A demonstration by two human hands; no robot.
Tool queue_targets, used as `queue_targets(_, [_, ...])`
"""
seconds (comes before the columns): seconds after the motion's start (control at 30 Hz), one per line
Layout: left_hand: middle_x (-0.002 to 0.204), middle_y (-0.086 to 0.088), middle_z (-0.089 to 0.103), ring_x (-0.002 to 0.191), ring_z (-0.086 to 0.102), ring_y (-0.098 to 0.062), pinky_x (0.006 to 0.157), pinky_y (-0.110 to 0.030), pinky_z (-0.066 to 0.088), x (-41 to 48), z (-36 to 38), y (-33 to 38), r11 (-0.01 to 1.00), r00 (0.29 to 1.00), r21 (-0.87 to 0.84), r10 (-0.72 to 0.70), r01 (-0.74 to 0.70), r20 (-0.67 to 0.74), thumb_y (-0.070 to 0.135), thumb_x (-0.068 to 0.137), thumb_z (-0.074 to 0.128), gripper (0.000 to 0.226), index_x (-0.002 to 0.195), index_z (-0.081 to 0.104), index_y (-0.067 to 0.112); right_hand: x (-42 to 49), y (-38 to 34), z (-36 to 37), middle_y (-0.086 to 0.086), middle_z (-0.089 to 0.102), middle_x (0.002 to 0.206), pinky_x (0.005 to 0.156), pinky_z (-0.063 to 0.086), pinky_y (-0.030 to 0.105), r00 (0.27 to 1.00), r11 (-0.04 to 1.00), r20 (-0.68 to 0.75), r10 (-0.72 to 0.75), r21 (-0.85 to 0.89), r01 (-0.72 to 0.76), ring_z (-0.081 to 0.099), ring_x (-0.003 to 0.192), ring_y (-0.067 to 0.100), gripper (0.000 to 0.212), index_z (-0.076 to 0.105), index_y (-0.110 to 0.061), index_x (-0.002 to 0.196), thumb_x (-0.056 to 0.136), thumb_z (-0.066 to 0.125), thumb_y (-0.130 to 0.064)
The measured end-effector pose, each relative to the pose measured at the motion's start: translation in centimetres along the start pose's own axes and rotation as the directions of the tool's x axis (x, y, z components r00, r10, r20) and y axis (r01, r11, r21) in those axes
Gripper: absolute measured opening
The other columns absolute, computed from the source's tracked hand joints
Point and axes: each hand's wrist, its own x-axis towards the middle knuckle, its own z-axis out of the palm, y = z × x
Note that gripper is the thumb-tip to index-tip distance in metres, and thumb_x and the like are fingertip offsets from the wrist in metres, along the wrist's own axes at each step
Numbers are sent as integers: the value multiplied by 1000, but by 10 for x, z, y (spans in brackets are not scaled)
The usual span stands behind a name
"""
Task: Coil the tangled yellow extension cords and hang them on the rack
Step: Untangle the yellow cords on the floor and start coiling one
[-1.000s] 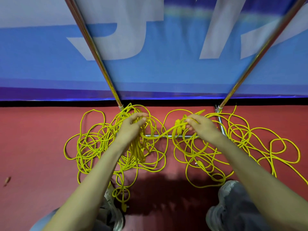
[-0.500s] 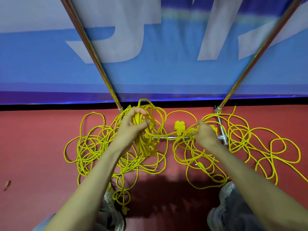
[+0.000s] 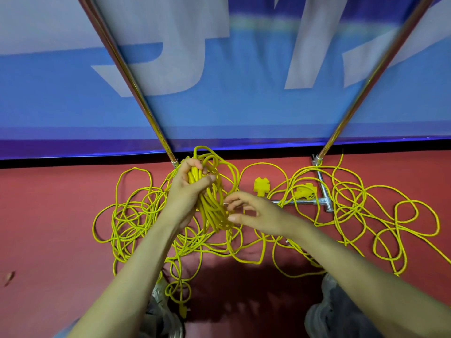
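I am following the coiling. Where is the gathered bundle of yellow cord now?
In the head view, left of centre: the left hand grips the bundle near the foot of the rack's left pole, with the right hand open beside it.

A: Where does the one view look from?
B: From the person's head, facing forward and steeply down at the red floor [image 3: 48, 228].
A: How near?
B: Close. Both forearms enter from 6 o'clock, the left hand [image 3: 188, 191] and right hand [image 3: 258, 213] sit just below centre, and the shoes [image 3: 324, 311] are at the bottom edge.
A: And farther out?
B: The cords [image 3: 366, 215] spread from 9 to 3 o'clock. The rack [image 3: 136, 93] poles splay toward 11 and 1 across a blue banner [image 3: 244, 106] at 12.
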Motion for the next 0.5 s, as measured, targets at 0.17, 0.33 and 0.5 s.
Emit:
queue_targets(0.17, [75, 0, 48, 49, 49, -5, 46, -16, 40, 1, 2, -2, 1000, 998, -14, 16, -16, -54, -14, 85, 58, 35, 86, 42, 18, 8, -9, 15, -2, 58, 95, 81, 43, 16, 964, 983, -211, -165, -117, 142, 55, 88, 3, 15, 60, -9, 101, 88, 59, -16])
queue_targets(0.33, [72, -3, 44, 44, 39, -8, 45, -19, 39, 5, -6, 2, 996, 998, -69, -51, 48, -38, 10, 85, 62, 19, 88, 44, 17, 7, -15, -5, -4, 56, 70, 66, 42, 25, 936, 995, -348, -57, 56, 81, 53, 64, 5, 9, 42, -28, 89, 92, 44, -20])
queue_targets(0.5, [77, -6, 45, 43, 35, -8, 43, -20, 35, 10, -22, 4, 992, 992, -19, -128, 128, 5, 4, 98, 46, 16, 103, 53, 17, 12, -24, -55, -17, 40, 57, 51, 31, 16, 831, 958, -547, 106, 279, 61, 36, 48, -2, 17, 56, -25, 87, 97, 47, -14])
